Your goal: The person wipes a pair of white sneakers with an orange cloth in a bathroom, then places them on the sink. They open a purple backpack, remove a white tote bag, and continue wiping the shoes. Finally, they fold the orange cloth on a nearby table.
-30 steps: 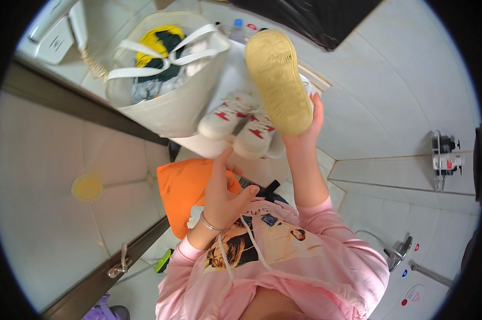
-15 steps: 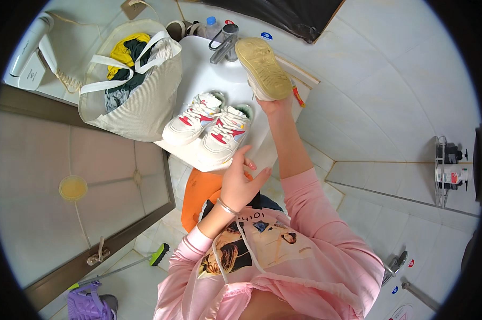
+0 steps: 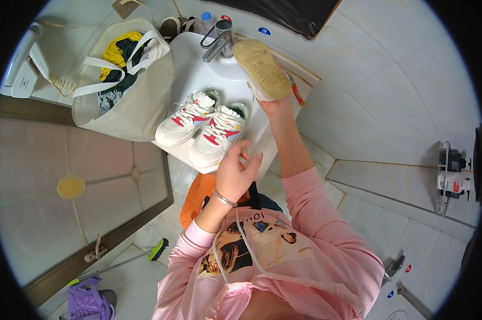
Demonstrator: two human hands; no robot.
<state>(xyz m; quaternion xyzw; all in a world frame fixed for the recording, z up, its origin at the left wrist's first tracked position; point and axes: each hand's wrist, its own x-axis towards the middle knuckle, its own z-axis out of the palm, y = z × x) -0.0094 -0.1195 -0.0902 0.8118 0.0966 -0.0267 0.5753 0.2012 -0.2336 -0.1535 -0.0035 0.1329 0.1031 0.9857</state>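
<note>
My right hand point(image 3: 278, 105) holds up a single shoe point(image 3: 260, 68) at the right of the faucet, its yellowish sole turned toward me. That hand's fingers are mostly hidden behind the shoe. A pair of white sneakers point(image 3: 201, 128) with red patches and white laces sits side by side on the front part of the white washbasin point(image 3: 219, 89). Just below the right-hand sneaker, close to its toe, hovers my left hand point(image 3: 234, 173), with its thumb and fingers apart and nothing in it.
A pale fabric bag point(image 3: 137, 106) of clothes stands left of the basin, beside a hair dryer point(image 3: 25, 69). Behind the basin are a metal faucet point(image 3: 219, 40), a blue-capped bottle point(image 3: 207, 22) and dark shoes point(image 3: 171, 26). A red-handled tool point(image 3: 297, 95) lies on the right ledge.
My left hand has shifted slightly left and down. The view has moved a little, so the sneakers and bag appear farther left. The shoe stays in my right hand.
</note>
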